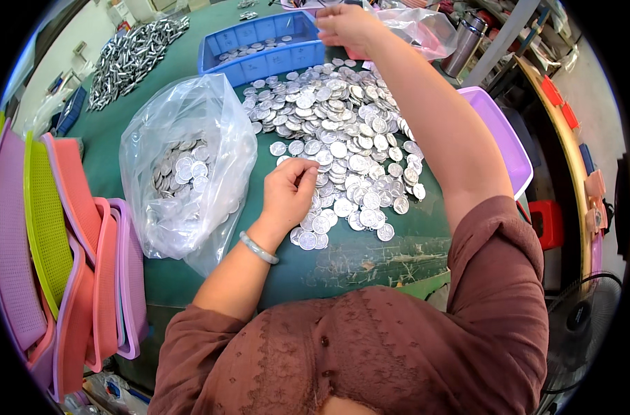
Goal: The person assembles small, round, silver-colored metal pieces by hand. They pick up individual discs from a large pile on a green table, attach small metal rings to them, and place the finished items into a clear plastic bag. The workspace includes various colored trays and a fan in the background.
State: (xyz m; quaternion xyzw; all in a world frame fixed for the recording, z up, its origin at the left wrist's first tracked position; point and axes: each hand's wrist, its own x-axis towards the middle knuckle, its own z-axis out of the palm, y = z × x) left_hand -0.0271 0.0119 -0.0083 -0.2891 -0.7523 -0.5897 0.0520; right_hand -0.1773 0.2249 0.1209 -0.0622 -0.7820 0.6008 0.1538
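A large heap of round silver medallions (342,104) lies spread over the green tabletop in front of me. My left hand (287,194), with a pale bangle (258,249) on its wrist, rests at the heap's left edge. Its thumb and fingers are pressed together; whatever they hold, if anything, is hidden. My right arm reaches across the heap, and my right hand (348,29) is at the right end of a blue plastic bin (270,68), fingers stretched out. Some medallions lie on that bin's floor. Left of my left hand, a clear plastic bag (138,149) holds more medallions.
Small silver metal pieces (132,62) are piled at the far left. Stacked purple, green and pink baskets (49,221) stand at the left edge. On the right are a purple basin (505,138), a steel flask (465,45), a red stool (548,225) and a fan (583,325).
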